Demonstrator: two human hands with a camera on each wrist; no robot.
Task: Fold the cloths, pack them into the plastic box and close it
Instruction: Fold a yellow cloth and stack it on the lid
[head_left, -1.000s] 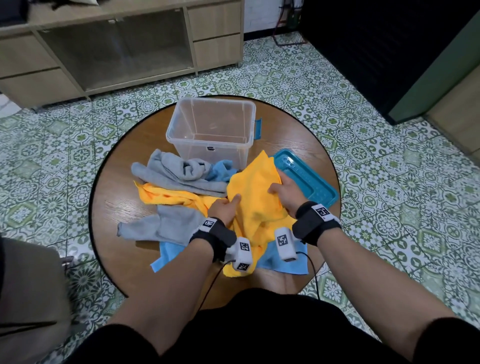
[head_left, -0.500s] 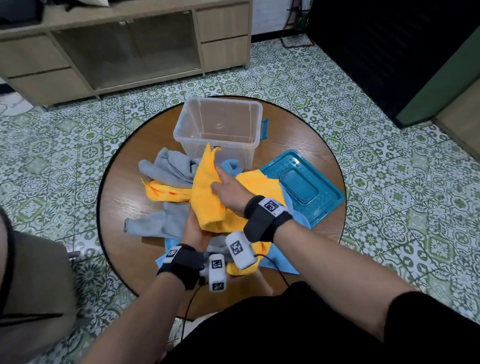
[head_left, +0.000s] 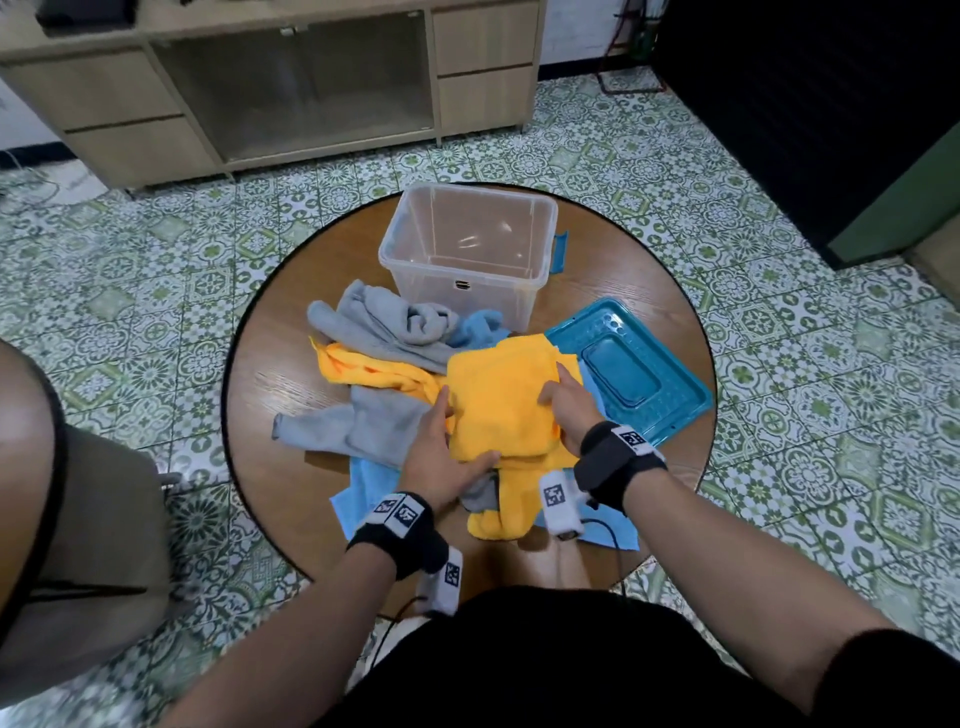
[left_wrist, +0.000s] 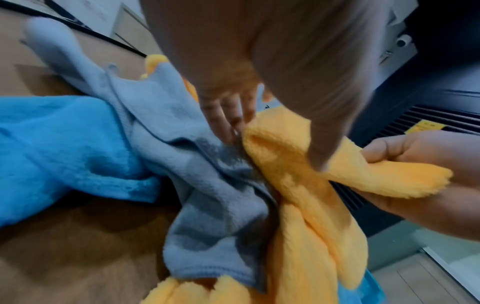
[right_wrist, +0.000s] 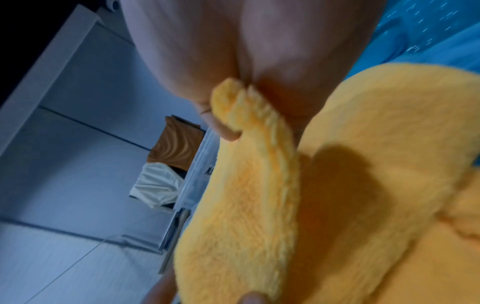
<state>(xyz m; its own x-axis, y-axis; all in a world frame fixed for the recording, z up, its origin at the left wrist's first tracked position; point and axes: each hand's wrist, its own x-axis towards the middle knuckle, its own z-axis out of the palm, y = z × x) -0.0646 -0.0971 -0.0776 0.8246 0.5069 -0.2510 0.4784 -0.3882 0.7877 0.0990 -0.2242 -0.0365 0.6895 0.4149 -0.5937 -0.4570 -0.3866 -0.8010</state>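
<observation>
A yellow cloth (head_left: 498, 395) lies folded on the pile in the middle of the round table (head_left: 270, 364). My left hand (head_left: 454, 441) holds its near left corner, thumb on top and fingers (left_wrist: 226, 119) underneath. My right hand (head_left: 556, 387) pinches the cloth's right edge; the right wrist view shows that yellow cloth fold (right_wrist: 246, 131) caught between thumb and fingers. Behind the pile stands the clear plastic box (head_left: 387, 249), open with nothing in it. Its teal lid (head_left: 628, 369) lies flat to the right.
Under and around the folded cloth lie two grey cloths (head_left: 384, 322) (head_left: 363, 426), a second yellow cloth (head_left: 363, 366) and blue cloths (head_left: 363, 493) (head_left: 480, 325). A wooden cabinet (head_left: 291, 78) stands beyond the table on the patterned tile floor.
The right hand was swinging half of the yellow cloth up and over to the left. That half now lies flat, the cloth is folded, and both hands sit at its edges.
</observation>
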